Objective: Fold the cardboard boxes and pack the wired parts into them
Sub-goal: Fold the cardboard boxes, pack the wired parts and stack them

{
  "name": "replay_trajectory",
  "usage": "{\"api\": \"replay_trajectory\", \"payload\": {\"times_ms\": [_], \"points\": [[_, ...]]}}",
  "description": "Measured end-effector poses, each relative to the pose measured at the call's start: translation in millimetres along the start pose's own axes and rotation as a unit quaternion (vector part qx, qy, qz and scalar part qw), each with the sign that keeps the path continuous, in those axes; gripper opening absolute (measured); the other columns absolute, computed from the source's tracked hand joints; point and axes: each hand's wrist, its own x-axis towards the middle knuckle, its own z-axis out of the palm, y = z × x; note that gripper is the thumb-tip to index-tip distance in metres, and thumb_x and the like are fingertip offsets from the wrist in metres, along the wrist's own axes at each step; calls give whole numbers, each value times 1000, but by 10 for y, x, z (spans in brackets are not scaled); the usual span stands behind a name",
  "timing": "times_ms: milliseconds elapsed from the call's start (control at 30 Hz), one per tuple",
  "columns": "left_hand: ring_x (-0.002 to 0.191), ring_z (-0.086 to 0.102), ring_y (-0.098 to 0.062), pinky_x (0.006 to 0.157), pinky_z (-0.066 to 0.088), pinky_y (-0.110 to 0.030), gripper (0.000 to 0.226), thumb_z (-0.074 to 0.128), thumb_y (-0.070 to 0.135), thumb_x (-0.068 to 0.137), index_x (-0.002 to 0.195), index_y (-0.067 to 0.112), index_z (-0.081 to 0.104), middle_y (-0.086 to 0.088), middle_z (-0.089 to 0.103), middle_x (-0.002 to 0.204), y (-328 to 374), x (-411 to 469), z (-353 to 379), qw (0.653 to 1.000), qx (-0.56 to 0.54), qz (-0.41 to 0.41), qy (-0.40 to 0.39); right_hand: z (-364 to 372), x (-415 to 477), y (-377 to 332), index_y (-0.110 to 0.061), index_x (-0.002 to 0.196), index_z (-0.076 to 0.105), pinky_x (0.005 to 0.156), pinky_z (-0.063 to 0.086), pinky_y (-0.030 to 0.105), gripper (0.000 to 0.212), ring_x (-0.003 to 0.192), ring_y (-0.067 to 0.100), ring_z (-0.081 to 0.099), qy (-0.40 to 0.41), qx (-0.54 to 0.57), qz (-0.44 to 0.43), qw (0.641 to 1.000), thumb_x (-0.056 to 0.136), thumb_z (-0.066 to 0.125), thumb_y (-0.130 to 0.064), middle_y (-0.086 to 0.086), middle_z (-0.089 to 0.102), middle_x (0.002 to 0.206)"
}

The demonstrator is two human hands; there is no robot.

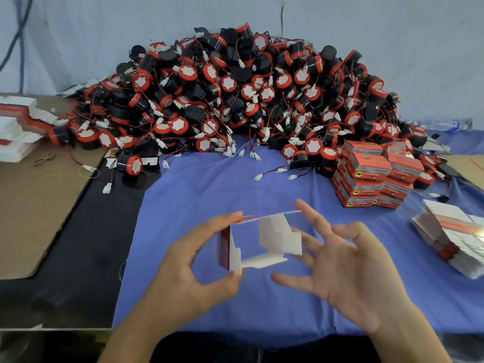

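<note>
My left hand (188,260) pinches the left edge of the half-folded cardboard box (277,237), forefinger on top and thumb underneath, and holds it up over the blue cloth (209,195) on the desk. My right hand (348,271) is spread open and grips nothing. It sits at the box's right end, where the white flaps stand loose. I can't quite tell whether a fingertip touches a flap, because the edge blurs there.

The job now, I judge, is closing that right end. To do it well I want my pinch on the crease rather than the walls, so the sleeve stays square instead of collapsing flat. The small side flaps should go in first, then the long flap over them with its tongue tucked fully inside.

After that, one wired part comes from the pile of wired parts (235,95) beyond the box, with its lead coiled in so nothing snags. Packed red boxes (372,174) sit beyond and to the right of the box, and the stack of flat blanks (450,239) lies directly to its right.
</note>
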Motion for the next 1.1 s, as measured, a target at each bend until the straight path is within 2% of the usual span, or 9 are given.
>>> {"api": "replay_trajectory", "payload": {"times_ms": [100,233,433,633,733,867,933,1000,1100], "points": [[138,51,-10,111,38,-18,72,79,19,77,140,45,57,14,61,141,93,-6,-31,998,12,4,-67,71,57,11,-27,134,68,82,59,48,62,114,26,62,-7,-118,23,993,76,75,-48,10,62,127],[141,48,-9,113,37,-21,76,83,16,75,140,46,57,15,60,143,118,-7,-92,997,12,-3,-81,133,74,141,-17,127,72,70,57,31,49,98,19,64,-10,-182,26,983,82,74,-36,7,70,122],[139,53,-20,112,40,-24,60,80,25,80,136,35,61,2,63,141,104,-10,-138,996,-59,-7,-66,165,75,211,-18,117,75,88,60,52,35,99,19,69,9,-201,22,979,84,79,-30,2,73,114],[138,54,-18,111,42,-24,40,69,32,91,130,33,65,5,63,141,107,-27,-129,994,-75,-18,-72,251,13,138,-10,112,73,81,62,49,29,92,29,69,33,-235,28,971,86,74,-23,28,64,121],[137,54,-15,110,42,-22,44,77,38,85,127,36,66,7,64,140,113,-28,-102,995,-72,-26,-69,277,10,141,-11,109,73,79,62,47,29,88,27,69,48,-245,28,968,83,75,-25,26,67,118],[135,56,-12,110,43,-23,68,92,52,61,125,43,69,9,68,135,95,-16,-80,992,-97,-58,-58,287,6,118,-16,104,76,63,57,30,26,83,20,68,57,-274,6,960,80,77,-27,17,73,109],[136,54,-11,109,43,-19,76,84,69,61,130,43,67,9,67,137,100,-13,-66,986,-134,-73,-64,280,-2,102,-16,104,78,64,57,29,26,86,20,68,50,-277,-9,959,80,79,-27,16,73,112],[136,55,-9,104,46,-16,71,75,75,68,132,46,64,11,66,138,131,-15,-30,981,-169,-86,-43,273,-8,103,-17,104,78,65,58,30,25,89,19,69,46,-273,-21,961,82,81,-26,16,73,114],[130,60,-9,101,50,-20,55,83,59,76,127,45,69,10,69,133,164,-24,51,978,-180,-107,10,287,-4,134,-18,106,79,65,56,29,17,90,19,66,48,-283,-45,957,90,77,-23,17,72,113]]}}
